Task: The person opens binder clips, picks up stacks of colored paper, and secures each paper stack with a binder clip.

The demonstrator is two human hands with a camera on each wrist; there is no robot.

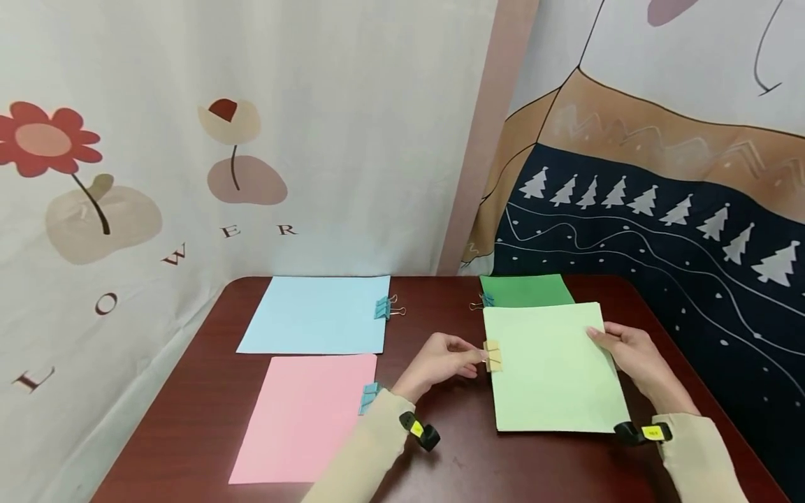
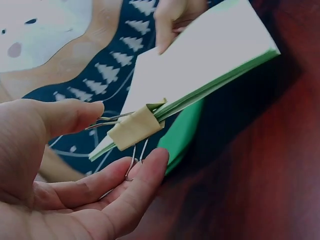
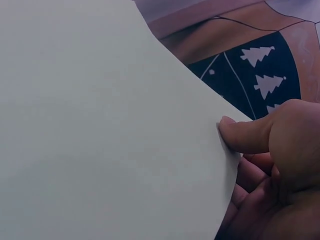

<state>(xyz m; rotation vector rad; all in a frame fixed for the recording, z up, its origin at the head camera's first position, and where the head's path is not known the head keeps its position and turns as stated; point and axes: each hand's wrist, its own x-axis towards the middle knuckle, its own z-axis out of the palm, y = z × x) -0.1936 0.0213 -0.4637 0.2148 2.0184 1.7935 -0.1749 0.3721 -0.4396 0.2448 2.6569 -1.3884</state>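
A stack of light green paper (image 1: 553, 370) is held up slightly tilted over the table's right half. At its right edge my right hand (image 1: 635, 353) pinches it, thumb on top and fingers beneath, as the right wrist view also shows. A yellow binder clip (image 2: 135, 128) sits on the stack's left edge, its two wire handles spread apart. My left hand (image 1: 443, 363) has thumb and curled fingers around those handles, the thumb at the upper one and the fingertips (image 2: 155, 162) at the lower one. Behind lies a dark green paper stack (image 1: 525, 290), partly covered, with a blue binder clip (image 1: 486, 300).
Light blue paper (image 1: 317, 314) with a blue binder clip (image 1: 382, 308) lies at the back left of the dark red table (image 1: 440, 297). In front of it lies pink paper (image 1: 308, 419), also with a blue clip (image 1: 369, 398), partly under the left sleeve. Printed curtains (image 1: 377, 140) hang behind.
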